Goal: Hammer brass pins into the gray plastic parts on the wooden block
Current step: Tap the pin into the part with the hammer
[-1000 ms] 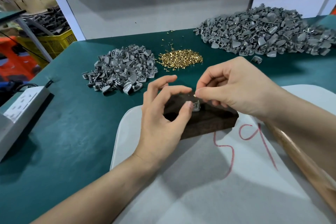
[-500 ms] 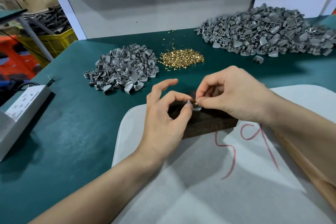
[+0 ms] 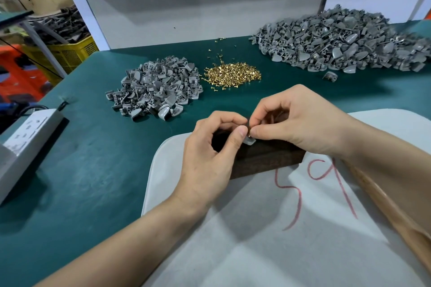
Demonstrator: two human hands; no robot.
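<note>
Left hand (image 3: 205, 161) pinches gray part (image 3: 249, 141) on block (image 3: 268, 162) — right hand (image 3: 300, 123) pinches pin (image 3: 248, 132), mostly hidden.

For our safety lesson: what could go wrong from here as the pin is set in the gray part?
The right hand could drop the brass pin or seat it crooked. The left hand holds the gray plastic part on the wooden block, so a blow might catch its fingers.

Factory workbench (image 3: 93, 170), heaped gray parts (image 3: 338, 42), brass pins (image 3: 233, 73)
</note>
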